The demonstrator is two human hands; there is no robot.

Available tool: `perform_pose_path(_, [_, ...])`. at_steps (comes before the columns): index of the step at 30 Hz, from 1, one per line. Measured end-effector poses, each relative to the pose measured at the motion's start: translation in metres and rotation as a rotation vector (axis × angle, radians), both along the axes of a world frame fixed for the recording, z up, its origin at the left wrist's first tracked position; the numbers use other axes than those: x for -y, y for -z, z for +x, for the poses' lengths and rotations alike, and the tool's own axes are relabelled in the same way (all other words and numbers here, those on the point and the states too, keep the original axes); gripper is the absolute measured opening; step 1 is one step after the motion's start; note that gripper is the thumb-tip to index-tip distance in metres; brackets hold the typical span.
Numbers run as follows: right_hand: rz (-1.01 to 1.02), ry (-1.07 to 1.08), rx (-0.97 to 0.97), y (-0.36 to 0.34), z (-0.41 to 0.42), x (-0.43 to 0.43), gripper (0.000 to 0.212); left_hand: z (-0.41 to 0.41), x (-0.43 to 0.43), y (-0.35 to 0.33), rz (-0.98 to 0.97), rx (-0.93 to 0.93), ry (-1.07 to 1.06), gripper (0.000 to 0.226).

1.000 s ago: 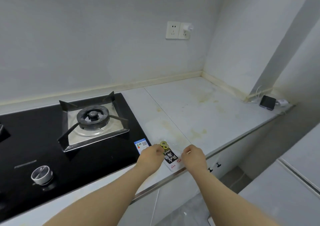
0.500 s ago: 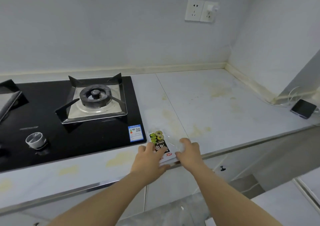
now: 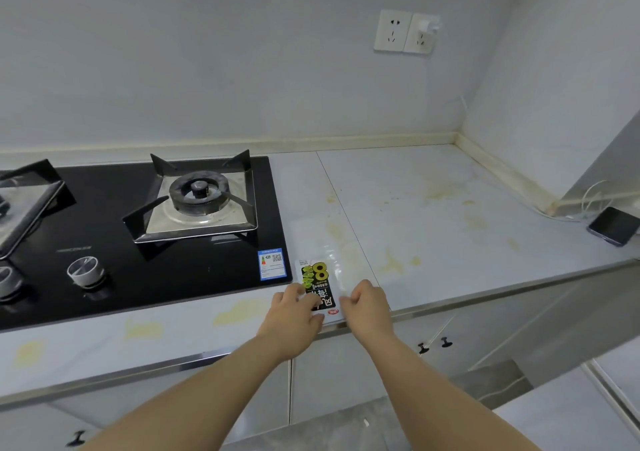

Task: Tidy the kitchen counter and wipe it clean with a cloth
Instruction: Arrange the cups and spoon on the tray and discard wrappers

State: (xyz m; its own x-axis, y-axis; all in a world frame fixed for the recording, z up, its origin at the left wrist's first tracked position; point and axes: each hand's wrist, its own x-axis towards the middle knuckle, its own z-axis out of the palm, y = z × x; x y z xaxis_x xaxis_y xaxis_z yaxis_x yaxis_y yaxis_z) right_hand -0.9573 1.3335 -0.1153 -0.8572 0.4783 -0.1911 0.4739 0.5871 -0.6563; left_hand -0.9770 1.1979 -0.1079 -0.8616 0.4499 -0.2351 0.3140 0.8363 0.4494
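**At the near edge of the counter [image 3: 450, 215], we are gripping a packet [image 3: 320, 284]**

Just right of the black hob [image 3: 138, 277], the flat packet is lying on the pale surface. Its black and yellow label is facing up, with a clear plastic part to the right, and its near end is reaching the metal trim. Our left hand [image 3: 294, 315] is curling its fingers over the packet's near left corner. Our right hand [image 3: 367, 307] is bunching its fingertips narrowly on the near right edge and pinching the clear plastic. Yellow stains [image 3: 391, 263] are showing to the right of the packet and along the near strip in front of the hob. Far to the right, a dark phone [image 3: 614, 225] is lying by the wall, with a white cable [image 3: 592, 194] looping just beside it.
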Motion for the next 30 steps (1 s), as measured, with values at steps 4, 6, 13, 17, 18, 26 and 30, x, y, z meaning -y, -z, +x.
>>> perform_pose_path(4, [0.058,-0.062,0.092,0.000,0.006,0.016,0.026,-0.002,-0.008,-0.003,0.146,0.102,-0.209,0.002])
perform_pose_path(6, [0.062,-0.054,0.108,0.002,0.008,0.020,0.041,-0.004,-0.014,-0.004,0.252,0.190,-0.343,0.010])
perform_pose_path(13, [-0.090,0.065,0.031,-0.001,0.006,0.021,0.028,-0.008,-0.025,-0.013,0.577,0.400,-0.679,0.016])
perform_pose_path(17, [-0.181,0.056,0.014,-0.009,0.010,0.016,0.024,-0.005,-0.025,-0.011,0.628,0.392,-0.745,0.016])
perform_pose_path(18, [-0.201,0.050,0.014,-0.011,0.011,0.016,0.023,-0.005,-0.024,-0.012,0.638,0.396,-0.756,0.017])
perform_pose_path(26, [-0.356,0.000,-0.008,-0.017,0.012,0.025,0.017,-0.008,-0.013,-0.024,0.684,0.420,-0.796,0.026])
perform_pose_path(30, [-0.372,-0.024,-0.032,-0.028,0.005,0.037,0.013,-0.012,0.004,-0.027,0.706,0.399,-0.802,0.026])
